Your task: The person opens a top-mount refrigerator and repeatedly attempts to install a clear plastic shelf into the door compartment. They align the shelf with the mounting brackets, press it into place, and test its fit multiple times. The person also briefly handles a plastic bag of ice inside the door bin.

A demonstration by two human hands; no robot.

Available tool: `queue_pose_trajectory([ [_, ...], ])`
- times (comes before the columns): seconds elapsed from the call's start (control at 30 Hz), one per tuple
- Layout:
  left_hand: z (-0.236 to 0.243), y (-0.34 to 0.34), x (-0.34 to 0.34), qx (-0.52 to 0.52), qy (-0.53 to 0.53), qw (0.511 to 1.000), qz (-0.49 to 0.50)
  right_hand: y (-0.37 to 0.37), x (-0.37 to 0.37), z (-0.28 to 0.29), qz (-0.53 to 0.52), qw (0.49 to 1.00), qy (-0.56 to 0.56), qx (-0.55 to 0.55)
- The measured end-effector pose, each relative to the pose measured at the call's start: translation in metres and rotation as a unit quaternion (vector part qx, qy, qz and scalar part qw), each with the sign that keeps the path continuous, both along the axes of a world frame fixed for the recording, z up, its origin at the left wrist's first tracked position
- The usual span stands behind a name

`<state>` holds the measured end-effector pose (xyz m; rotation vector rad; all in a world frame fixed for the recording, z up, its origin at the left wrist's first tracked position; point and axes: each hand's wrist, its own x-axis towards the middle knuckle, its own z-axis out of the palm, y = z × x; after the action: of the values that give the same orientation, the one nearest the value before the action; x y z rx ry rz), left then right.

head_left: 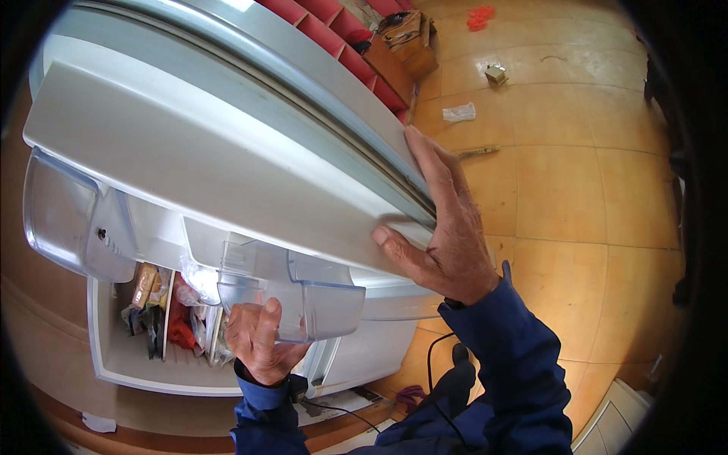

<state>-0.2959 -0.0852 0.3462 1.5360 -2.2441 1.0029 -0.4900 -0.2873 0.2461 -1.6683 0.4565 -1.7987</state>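
Observation:
A white refrigerator door [189,159] stands open and fills the upper left of the head view. My right hand [447,235] is closed over its edge, thumb on the inner face and fingers along the outer side. Clear plastic door bins hang from the inner face. One bin [331,307] is near the middle, and my left hand [265,341] closes on its lower near side, with some fingers partly hidden. Another clear bin [61,212] sits farther left, with a small dark spot on its side.
Below the bins, an open white compartment [114,356] holds several packages, one wrapped in red [180,322]. Red shelves [318,34] stand at the back. The tiled floor [561,189] has scattered litter. A black cable [430,371] hangs near my legs.

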Motion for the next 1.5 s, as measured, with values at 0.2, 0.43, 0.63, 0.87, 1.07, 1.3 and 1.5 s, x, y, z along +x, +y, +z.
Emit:
queue_pose_trajectory([
  [0.2,0.009,0.005,0.000,0.031,0.013,0.999,0.010,0.002,0.000,-0.002,-0.004,1.000,0.012,0.003],
  [0.43,0.018,0.006,-0.007,0.037,0.059,0.997,-0.022,0.006,0.000,0.001,0.002,0.999,0.036,0.024],
  [0.63,0.018,0.007,0.002,0.028,0.071,0.997,-0.030,0.011,0.005,0.000,-0.006,0.998,0.038,0.046],
  [0.87,0.023,0.013,0.008,0.055,0.081,0.995,-0.033,0.014,0.008,-0.006,0.020,0.996,0.035,0.085],
  [1.07,0.026,0.014,0.006,0.050,0.102,0.993,-0.028,0.017,0.010,-0.007,0.024,0.995,0.025,0.097],
  [1.3,0.022,0.012,0.002,0.002,0.067,0.998,-0.006,0.018,0.010,-0.011,0.033,0.993,0.025,0.107],
  [1.5,0.016,0.012,0.006,0.000,0.059,0.998,-0.014,0.016,0.008,-0.014,0.034,0.993,0.034,0.109],
])
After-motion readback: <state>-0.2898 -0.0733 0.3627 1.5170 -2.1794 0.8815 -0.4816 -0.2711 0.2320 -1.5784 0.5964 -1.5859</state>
